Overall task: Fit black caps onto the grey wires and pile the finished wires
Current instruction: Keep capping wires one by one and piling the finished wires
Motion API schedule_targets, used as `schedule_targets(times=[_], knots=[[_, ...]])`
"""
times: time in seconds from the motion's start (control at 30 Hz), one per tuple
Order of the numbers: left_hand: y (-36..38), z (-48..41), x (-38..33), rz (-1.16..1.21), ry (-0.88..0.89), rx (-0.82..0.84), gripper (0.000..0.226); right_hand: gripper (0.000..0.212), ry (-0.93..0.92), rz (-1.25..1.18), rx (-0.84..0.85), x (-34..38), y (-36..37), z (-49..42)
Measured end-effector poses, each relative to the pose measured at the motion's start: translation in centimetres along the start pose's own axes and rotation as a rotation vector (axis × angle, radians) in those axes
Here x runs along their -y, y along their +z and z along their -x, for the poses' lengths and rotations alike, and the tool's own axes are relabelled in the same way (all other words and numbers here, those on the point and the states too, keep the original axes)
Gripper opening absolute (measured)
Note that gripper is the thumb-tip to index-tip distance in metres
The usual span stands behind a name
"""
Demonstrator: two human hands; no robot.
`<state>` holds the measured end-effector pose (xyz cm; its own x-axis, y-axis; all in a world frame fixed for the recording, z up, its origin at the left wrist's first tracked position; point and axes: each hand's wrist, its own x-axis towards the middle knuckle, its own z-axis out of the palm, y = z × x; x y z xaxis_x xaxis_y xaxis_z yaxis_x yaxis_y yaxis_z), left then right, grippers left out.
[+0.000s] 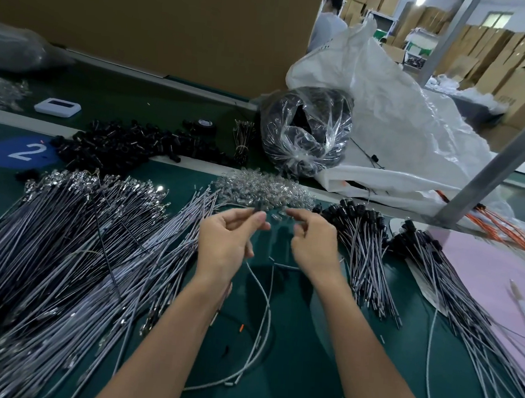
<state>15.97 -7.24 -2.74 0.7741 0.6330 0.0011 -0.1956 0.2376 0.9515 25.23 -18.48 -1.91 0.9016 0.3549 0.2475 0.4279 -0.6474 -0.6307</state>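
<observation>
My left hand [227, 240] pinches the end of a grey wire [263, 297], which loops down over the green table [287, 369] beneath my wrists. My right hand [313, 241] is level with it, fingers curled and fingertips pinched; what it holds is too small to tell. Just beyond both hands lies a heap of small clear parts [265, 188]. A heap of black caps [132, 146] lies at the far left. Uncapped grey wires [70, 245] fan across the left. Capped wires [368, 240] are piled to the right.
A clear bag of black parts [305, 129] and a big white sack [398, 121] stand behind. A slanting metal post [496, 165] rises at the right over a pink sheet [489, 272]. Orange wires [515, 233], a white device [58, 106], a blue "2" marker [21, 152]. A person [329, 20] stands far back.
</observation>
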Motion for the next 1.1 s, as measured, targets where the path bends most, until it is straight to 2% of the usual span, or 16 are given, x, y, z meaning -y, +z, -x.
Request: schedule_targets(times=[0.13, 0.27, 0.33, 0.43, 0.57, 0.73, 0.93, 1.1], knots=[[0.2, -0.2, 0.6, -0.107, 0.031, -0.004, 0.009, 0.027, -0.045, 0.195, 0.035, 0.6, 1.8, -1.7], [0.4, -0.2, 0.6, -0.146, 0.034, 0.01, 0.018, 0.017, -0.036, 0.244, 0.014, 0.8, 2.0, -2.5], [0.5, -0.1, 0.5, -0.163, 0.038, 0.018, 0.02, 0.014, -0.033, 0.11, -0.03, 0.7, 1.4, -2.1], [0.6, -0.1, 0.4, -0.216, 0.063, 0.044, 0.019, 0.012, -0.081, -0.245, -0.08, 0.3, -0.1, -0.7], [0.9, 0.2, 0.2, -0.271, 0.134, 0.109, 0.019, 0.021, -0.172, -0.408, -0.054, 0.1, -1.6, 1.0], [0.8, 0.2, 0.3, -0.316, 0.192, 0.14, 0.032, 0.016, -0.209, -0.41, -0.011, -0.3, -2.0, 1.6], [0.9, 0.4, 0.7, -0.456, 0.297, 0.172, 0.023, 0.014, -0.305, -0.31, -0.038, -0.9, -2.7, 1.7], [1.1, 0.4, 0.8, -0.467, 0.328, 0.161, 0.021, 0.012, -0.342, -0.309, -0.069, -1.1, -3.0, 1.8]])
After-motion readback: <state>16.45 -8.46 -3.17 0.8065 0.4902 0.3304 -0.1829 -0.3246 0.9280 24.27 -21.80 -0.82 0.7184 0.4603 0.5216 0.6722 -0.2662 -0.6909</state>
